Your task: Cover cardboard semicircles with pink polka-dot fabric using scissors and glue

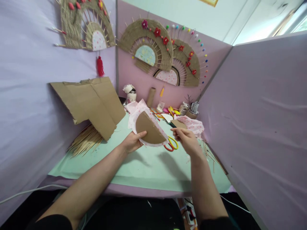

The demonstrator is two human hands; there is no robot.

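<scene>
My left hand is closed on the lower edge of a brown cardboard half-circle with white dotted fabric around its rim, held up above the green mat. My right hand is closed in a pinch just right of the piece, fingertips close to its right corner; what it pinches is too small to make out. Scissors with yellow and red handles lie on the mat between the two hands, partly behind the half-circle.
Folded cardboard sheets lean on the left wall over a bundle of wooden sticks. Dotted fabric, a cardboard tube, a cup of tools and craft scraps crowd the back. Woven fan decorations hang on the walls.
</scene>
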